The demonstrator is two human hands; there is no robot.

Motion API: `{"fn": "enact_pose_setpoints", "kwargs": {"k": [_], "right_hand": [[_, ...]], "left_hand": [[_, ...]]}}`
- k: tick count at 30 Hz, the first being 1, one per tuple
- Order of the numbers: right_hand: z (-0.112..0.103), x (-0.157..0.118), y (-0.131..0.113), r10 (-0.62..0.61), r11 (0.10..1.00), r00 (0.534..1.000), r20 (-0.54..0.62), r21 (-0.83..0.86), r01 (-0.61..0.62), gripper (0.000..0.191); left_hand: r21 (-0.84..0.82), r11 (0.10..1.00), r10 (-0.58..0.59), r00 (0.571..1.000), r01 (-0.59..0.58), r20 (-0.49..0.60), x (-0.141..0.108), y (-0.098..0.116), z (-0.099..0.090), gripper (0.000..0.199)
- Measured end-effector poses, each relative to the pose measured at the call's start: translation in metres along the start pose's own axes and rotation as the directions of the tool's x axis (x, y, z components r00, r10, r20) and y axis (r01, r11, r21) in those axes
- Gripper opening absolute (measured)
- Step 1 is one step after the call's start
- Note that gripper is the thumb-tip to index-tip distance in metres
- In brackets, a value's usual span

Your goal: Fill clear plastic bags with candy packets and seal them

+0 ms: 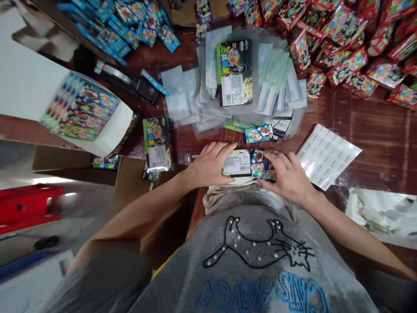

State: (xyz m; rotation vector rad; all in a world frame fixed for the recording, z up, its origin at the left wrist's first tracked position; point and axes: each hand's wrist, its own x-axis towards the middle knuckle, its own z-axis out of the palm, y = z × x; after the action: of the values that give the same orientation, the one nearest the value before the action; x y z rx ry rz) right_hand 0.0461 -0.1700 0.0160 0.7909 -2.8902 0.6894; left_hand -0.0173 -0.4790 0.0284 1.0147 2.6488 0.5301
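Note:
At the table's near edge, my left hand point(211, 166) has thumb and fingers closed around the left part of a black-and-cream printed card point(236, 163) with a white barcode label. A clear plastic edge shows left of that hand. My right hand point(288, 176) is curled around small colourful candy boxes point(259, 165) that meet the card's right end; the palm hides part of them. Whether the boxes are inside a sleeve with the card, I cannot tell. Just beyond lies a blue candy packet point(259, 133).
Clear plastic sleeves point(176, 93) lie beyond my hands, with a printed card point(235, 71) on top. Red boxes point(345, 56) and blue boxes point(130, 26) are heaped at the back. A white carton point(125, 128) and tape dispenser point(130, 82) stand left; a sticker sheet point(329, 156) lies right.

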Motion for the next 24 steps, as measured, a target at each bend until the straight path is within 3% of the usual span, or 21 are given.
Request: {"fn": "enact_pose_setpoints", "kwargs": {"k": [4, 9, 11, 17, 21, 24], "right_hand": [[0.0, 0.002, 0.006, -0.051, 0.999, 0.998, 0.045, -0.003, 0.051, 0.075], [-0.004, -0.001, 0.01, -0.034, 0.999, 0.997, -0.065, -0.017, 0.033, 0.069], [-0.004, -0.002, 0.011, -0.032, 0.999, 0.998, -0.055, -0.008, 0.031, 0.068], [0.003, 0.007, 0.019, -0.191, 0.977, 0.979, 0.072, 0.113, 0.182, 0.089], [-0.004, 0.003, 0.032, -0.138, 0.985, 0.986, 0.09, 0.12, 0.127, 0.111], [-0.01, -0.004, 0.041, -0.088, 0.993, 0.99, 0.109, 0.085, 0.079, 0.09]], "left_hand": [[-0.028, 0.999, 0.027, 0.999, -0.026, 0.029, 0.004, -0.001, 0.005, 0.108], [-0.007, 0.998, -0.058, 0.998, 0.058, 0.01, 0.003, -0.005, 0.004, 0.103], [0.001, 0.999, -0.047, 0.999, 0.047, 0.016, 0.003, -0.005, 0.005, 0.101], [-0.004, 0.994, 0.112, 0.991, -0.112, 0.077, 0.01, 0.0, 0.008, 0.087], [-0.017, 0.995, 0.099, 0.993, -0.098, 0.064, 0.013, 0.0, 0.009, 0.087], [-0.039, 0.996, 0.083, 0.996, -0.081, 0.045, 0.014, 0.0, 0.012, 0.09]]}}
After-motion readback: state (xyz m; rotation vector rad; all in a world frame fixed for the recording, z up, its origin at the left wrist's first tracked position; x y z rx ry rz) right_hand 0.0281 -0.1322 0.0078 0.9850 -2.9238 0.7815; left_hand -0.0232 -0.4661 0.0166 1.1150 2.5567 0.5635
